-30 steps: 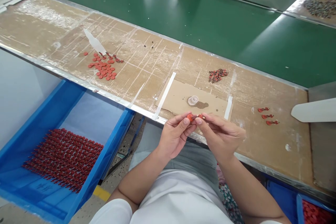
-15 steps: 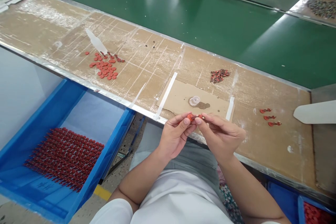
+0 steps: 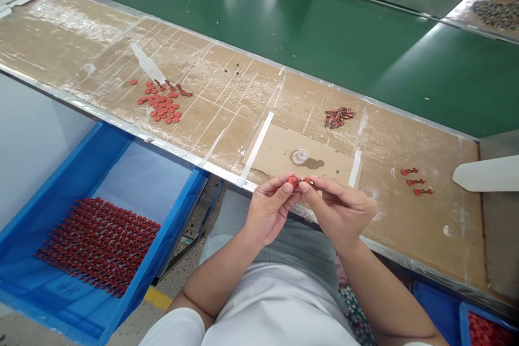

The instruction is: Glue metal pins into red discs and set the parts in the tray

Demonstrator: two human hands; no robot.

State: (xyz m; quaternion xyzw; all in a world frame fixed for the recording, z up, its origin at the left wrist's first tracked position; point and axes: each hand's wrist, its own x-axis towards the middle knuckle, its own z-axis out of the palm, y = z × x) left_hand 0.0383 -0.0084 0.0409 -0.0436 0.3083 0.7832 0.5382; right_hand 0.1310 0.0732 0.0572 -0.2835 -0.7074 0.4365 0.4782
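Note:
Over the front edge of the cardboard-topped bench, my left hand (image 3: 268,208) pinches a red disc (image 3: 292,180) between thumb and fingers. My right hand (image 3: 343,208) is closed on a small dark-and-red figurine (image 3: 307,180) that meets the disc; whether the two are joined I cannot tell. Just beyond my fingers a small clear cup (image 3: 300,157) stands on a taped cardboard sheet (image 3: 279,143), beside a brown stain. A pile of small dark-and-red figurines (image 3: 339,118) lies farther back. To the right lie three figurines on red discs (image 3: 416,181).
Loose red discs (image 3: 164,108) and a few based figurines lie on the bench at left. Below, a blue bin (image 3: 174,211) holds rows of red pieces. A green conveyor belt (image 3: 251,16) runs behind. A white pointed strip (image 3: 492,173) juts in at right, above another blue bin (image 3: 464,313).
Both hands have shifted very slightly left with the disc and figurine still in them. Specks on the green belt have moved left.

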